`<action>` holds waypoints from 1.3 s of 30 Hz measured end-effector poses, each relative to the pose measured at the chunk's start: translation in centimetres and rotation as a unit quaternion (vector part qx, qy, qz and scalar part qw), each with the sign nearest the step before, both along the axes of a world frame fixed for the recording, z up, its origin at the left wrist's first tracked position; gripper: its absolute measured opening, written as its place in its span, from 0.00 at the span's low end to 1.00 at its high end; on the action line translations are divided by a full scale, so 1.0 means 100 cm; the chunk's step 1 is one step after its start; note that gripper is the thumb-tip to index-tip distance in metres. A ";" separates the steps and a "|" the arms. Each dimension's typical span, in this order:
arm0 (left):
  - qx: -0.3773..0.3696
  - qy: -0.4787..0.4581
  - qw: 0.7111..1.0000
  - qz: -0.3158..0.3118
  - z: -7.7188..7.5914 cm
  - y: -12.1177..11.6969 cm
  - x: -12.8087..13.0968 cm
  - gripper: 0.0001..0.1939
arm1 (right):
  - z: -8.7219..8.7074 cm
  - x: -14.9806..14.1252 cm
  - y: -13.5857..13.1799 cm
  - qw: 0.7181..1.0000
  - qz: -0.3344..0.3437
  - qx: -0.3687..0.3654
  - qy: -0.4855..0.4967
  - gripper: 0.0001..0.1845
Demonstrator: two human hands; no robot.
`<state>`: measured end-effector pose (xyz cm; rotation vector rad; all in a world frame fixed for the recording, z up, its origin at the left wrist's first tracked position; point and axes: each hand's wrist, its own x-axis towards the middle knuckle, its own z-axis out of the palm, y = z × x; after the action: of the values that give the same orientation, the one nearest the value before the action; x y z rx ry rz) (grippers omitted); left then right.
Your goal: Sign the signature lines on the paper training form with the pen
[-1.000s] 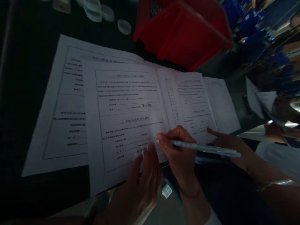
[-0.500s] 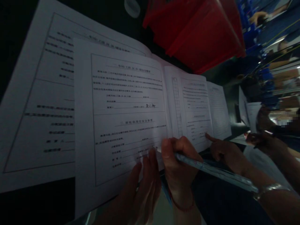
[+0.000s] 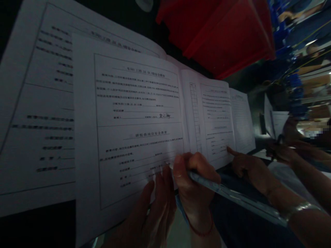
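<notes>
A white printed form (image 3: pixel 138 141) lies in front of me, with two boxed text sections and a handwritten signature on a line in the upper one. My left hand (image 3: pixel 155 206) rests on its lower edge, fingers stretched out. Just right of it, my right hand (image 3: pixel 196 186) grips a pen (image 3: pixel 232 194) with a clear bluish barrel. The pen's tip is at a line in the lower section, close to my left fingertips. A red band (image 3: pixel 203 235) circles my right wrist.
Another printed sheet (image 3: pixel 55 100) lies partly beneath the form on the left. Open pages (image 3: pixel 216 119) continue to the right, where another person's hand (image 3: pixel 245 167) points at one. A red plastic bin (image 3: pixel 214 38) stands behind. More people's hands (image 3: pixel 280 151) hold papers at far right.
The pen tip and my right hand have shifted slightly left and the tip now meets the lower line. The left-hand pages appear a little larger and further left in view.
</notes>
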<state>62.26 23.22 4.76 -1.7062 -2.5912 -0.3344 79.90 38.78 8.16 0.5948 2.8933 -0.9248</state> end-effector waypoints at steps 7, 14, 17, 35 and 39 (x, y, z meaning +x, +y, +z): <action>0.063 -0.117 0.982 -0.134 -0.104 -0.078 0.059 0.16 | -0.051 -0.122 -0.135 0.918 -0.353 0.138 0.116 0.12; -0.054 -0.156 0.986 -0.034 -0.126 -0.094 0.125 0.18 | -0.042 -0.155 -0.144 0.919 -0.348 0.130 0.135 0.19; -0.024 -0.146 0.988 -0.052 -0.132 -0.099 0.115 0.17 | -0.040 -0.156 -0.141 0.916 -0.347 0.148 0.139 0.20; 0.043 -0.158 0.947 -0.276 -0.152 -0.108 0.029 0.19 | -0.039 -0.161 -0.143 0.912 -0.355 0.103 0.176 0.20; 0.034 -0.114 0.950 -0.289 -0.152 -0.112 0.025 0.21 | -0.038 -0.161 -0.143 0.913 -0.348 0.111 0.180 0.20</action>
<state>64.77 12.04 -10.48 -2.5031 -2.1058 -0.6560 63.78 24.51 4.32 1.7265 3.1619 -0.8120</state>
